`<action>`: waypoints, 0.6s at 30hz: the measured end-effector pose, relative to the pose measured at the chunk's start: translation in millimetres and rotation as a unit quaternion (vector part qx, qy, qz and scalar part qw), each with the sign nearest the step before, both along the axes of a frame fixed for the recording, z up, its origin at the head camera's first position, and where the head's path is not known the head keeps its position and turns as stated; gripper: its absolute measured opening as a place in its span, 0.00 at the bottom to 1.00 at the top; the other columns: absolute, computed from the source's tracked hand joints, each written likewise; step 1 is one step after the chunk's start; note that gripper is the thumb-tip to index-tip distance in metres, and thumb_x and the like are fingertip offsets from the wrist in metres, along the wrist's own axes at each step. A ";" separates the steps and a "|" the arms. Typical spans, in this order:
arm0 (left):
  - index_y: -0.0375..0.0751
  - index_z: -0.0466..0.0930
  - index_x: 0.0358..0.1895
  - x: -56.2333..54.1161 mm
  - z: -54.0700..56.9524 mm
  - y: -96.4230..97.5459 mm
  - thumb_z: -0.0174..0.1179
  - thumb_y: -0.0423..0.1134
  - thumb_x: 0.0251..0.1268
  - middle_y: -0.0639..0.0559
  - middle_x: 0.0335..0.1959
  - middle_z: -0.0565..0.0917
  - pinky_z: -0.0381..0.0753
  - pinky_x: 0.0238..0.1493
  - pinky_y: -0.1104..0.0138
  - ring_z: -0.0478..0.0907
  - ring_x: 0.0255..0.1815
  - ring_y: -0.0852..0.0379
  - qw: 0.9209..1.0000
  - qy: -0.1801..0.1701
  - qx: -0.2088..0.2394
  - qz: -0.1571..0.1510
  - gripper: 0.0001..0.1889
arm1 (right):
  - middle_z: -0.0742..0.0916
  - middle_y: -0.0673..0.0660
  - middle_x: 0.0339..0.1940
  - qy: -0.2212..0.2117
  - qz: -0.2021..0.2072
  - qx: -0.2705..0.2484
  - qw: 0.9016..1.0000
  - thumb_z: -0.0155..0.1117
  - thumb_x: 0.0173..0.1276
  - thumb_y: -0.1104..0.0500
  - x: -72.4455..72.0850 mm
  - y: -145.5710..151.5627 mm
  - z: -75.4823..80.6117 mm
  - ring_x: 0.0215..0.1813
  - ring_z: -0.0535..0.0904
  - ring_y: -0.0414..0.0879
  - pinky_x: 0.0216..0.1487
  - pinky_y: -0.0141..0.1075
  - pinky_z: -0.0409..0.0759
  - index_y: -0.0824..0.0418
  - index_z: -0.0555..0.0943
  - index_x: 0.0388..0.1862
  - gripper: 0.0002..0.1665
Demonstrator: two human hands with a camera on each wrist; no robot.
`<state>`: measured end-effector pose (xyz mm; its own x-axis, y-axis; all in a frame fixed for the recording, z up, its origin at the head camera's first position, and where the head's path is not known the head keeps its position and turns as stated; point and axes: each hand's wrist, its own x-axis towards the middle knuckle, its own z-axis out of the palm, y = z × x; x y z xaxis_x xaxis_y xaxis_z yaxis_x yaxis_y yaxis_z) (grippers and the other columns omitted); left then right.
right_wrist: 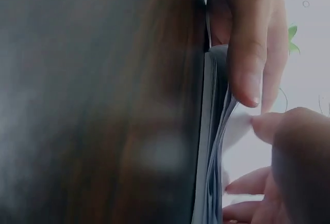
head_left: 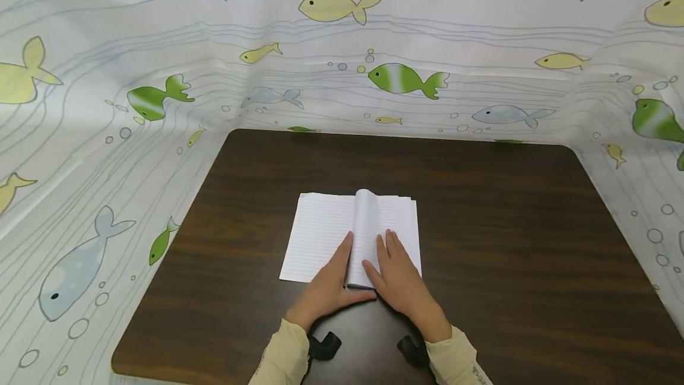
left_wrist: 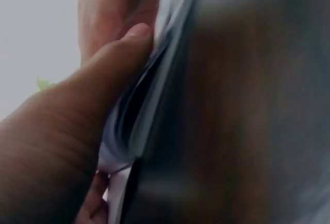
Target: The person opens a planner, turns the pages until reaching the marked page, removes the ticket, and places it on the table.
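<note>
An open lined notebook point(head_left: 319, 242) lies on the dark table, with a curved section of pages point(head_left: 366, 218) rising along its middle. My left hand point(head_left: 327, 291) is at the near edge, fingers extended along the left side of the raised pages and thumb across the bottom edge. On the right-hand page, my right hand point(head_left: 404, 285) rests with its fingers fairly straight, thumb against the raised pages. In the left wrist view, the notebook's page edges point(left_wrist: 124, 121) show beside the left thumb. In the right wrist view, stacked pages point(right_wrist: 214, 146) bulge near both thumbs.
The dark wood-grain tabletop point(head_left: 513, 242) extends around the notebook. White cloth with fish prints point(head_left: 427, 34) surrounds it at the back and sides. Dark wrist-camera mounts point(head_left: 325, 347) sit beneath the wrists, by the cream sleeves point(head_left: 285, 354).
</note>
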<state>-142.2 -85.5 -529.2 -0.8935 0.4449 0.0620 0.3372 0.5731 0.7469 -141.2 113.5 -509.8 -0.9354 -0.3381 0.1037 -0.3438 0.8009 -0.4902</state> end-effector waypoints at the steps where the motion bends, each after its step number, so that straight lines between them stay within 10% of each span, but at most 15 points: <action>1: 0.41 0.40 0.85 -1.4 0.5 -2.8 0.76 0.62 0.55 0.47 0.85 0.49 0.63 0.77 0.50 0.53 0.83 0.51 1.000 -0.010 0.014 0.004 0.65 | 0.63 0.78 0.79 -0.003 0.004 -0.009 1.000 0.53 0.83 0.47 -0.9 -1.4 0.1 0.81 0.55 0.69 0.78 0.59 0.58 0.78 0.63 0.76 0.40; 18: 0.39 0.66 0.77 -8.4 -0.9 -39.5 0.84 0.46 0.46 0.50 0.66 0.83 0.69 0.72 0.52 0.74 0.72 0.50 0.996 0.040 0.076 0.011 0.53 | 0.68 0.66 0.80 -0.025 -0.043 -0.174 0.984 0.56 0.82 0.51 -7.5 18.6 -9.5 0.81 0.61 0.62 0.76 0.61 0.62 0.68 0.75 0.72 0.29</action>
<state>-150.6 -125.0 -530.1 -0.8925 0.4046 0.1993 0.3878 0.4627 0.7972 -148.7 132.1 -519.3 -0.9659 -0.2094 0.1526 -0.2508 0.6073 -0.7539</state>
